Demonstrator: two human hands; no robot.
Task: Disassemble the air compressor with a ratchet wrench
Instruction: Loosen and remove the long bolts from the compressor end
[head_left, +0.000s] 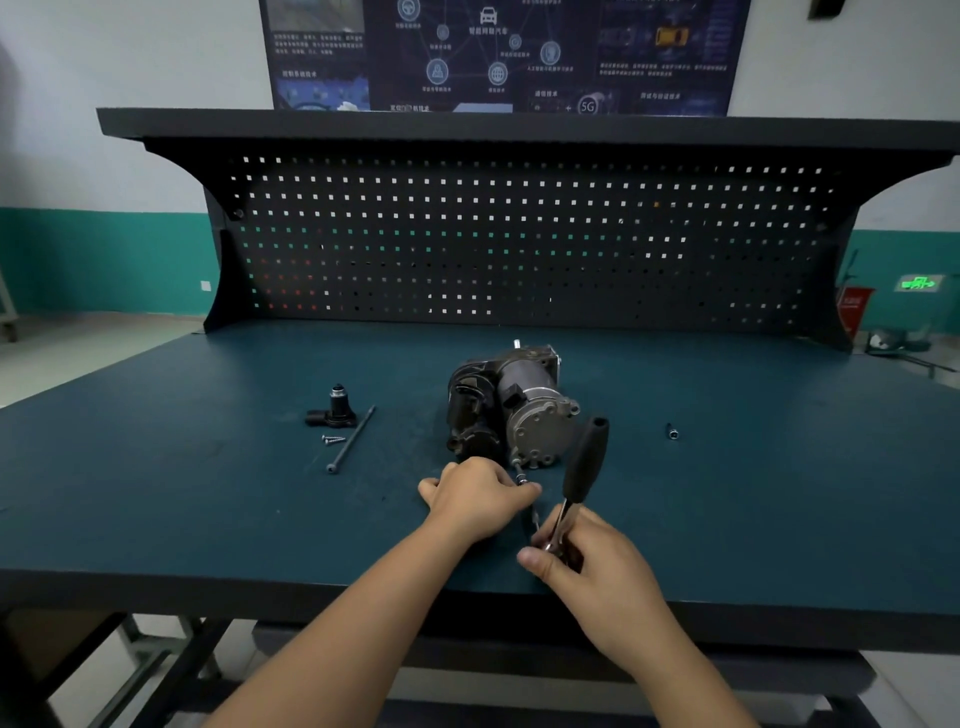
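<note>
The air compressor (511, 402), grey metal with black parts, lies on the dark teal workbench (208, 493) near the middle. A long bolt (519, 472) sticks out of its front flange toward me. My left hand (475, 496) pinches the near end of that bolt. My right hand (584, 558) grips the head end of the ratchet wrench (584, 462), whose black handle points up and away, just right of the compressor's front.
Left of the compressor lie a long removed bolt (352, 439), a short screw (332, 440) and a small black fitting (335, 410). A socket bit (672, 432) lies to the right. A pegboard back panel (519, 239) rises behind the bench.
</note>
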